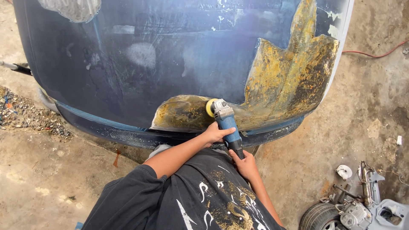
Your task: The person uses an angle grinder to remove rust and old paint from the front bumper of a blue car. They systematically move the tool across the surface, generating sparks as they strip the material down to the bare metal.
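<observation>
Grinder (226,123): blue body, yellow disc, set against the rusted patch of the dark car panel (170,64). Judged heavy, rigid, prone to kick. Body is gripped by left hand (217,133), rear handle by right hand (245,164); fingers wrapped tight around both.

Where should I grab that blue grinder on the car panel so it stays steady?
Grip the grinder with both hands from the near side, behind the yellow disc. The left hand wraps the blue body just behind the grey head; the right hand holds the narrow black tail. Its long body points toward the person, with the disc against the rusty patch of the car panel, so this probably keeps fingers clear.
</observation>
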